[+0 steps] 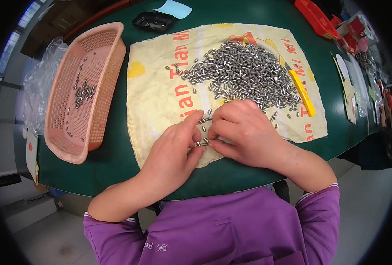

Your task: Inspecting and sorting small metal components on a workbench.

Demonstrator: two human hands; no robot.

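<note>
Small metal pieces [249, 73] lie heaped on the far half of the cloth [154, 106], right of its middle, with a few loose pieces [204, 129] toward its near edge, between your hands. Your left hand [171, 143] is curled, its thumb and fingers only narrowly apart beside those loose pieces; you may have one at the tips, but I cannot tell. Your right hand [242, 130] is bent close opposite, fingers tucked in toward the thumb, and whether it grips anything is hidden too. The step in hand looks like fingertip sorting or handling of a few pieces, apart from the heap. To the left of the cloth, a pink basket [109, 84] holds some more pieces [84, 92]. Your next move, I judge, calls for a light, exact pinch on one piece, without nudging its neighbours across the cloth.
</note>
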